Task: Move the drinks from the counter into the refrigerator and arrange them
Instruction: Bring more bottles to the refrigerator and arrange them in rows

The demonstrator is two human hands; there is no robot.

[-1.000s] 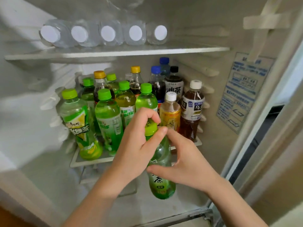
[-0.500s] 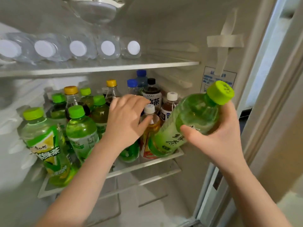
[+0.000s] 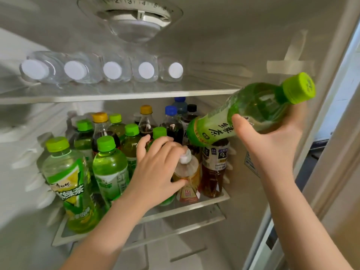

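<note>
The right hand (image 3: 272, 145) grips a green tea bottle (image 3: 249, 110) round its middle. The bottle is tilted, with its cap up and to the right and its base pointing down-left at the middle shelf (image 3: 194, 206). The left hand (image 3: 155, 172) is nearer that shelf, fingers spread over a white-capped bottle (image 3: 187, 172) in the front row. Whether it grips or only pushes, I cannot tell. The base hangs just above a brown tea bottle (image 3: 214, 168), so a gap probably has to open there.
</note>
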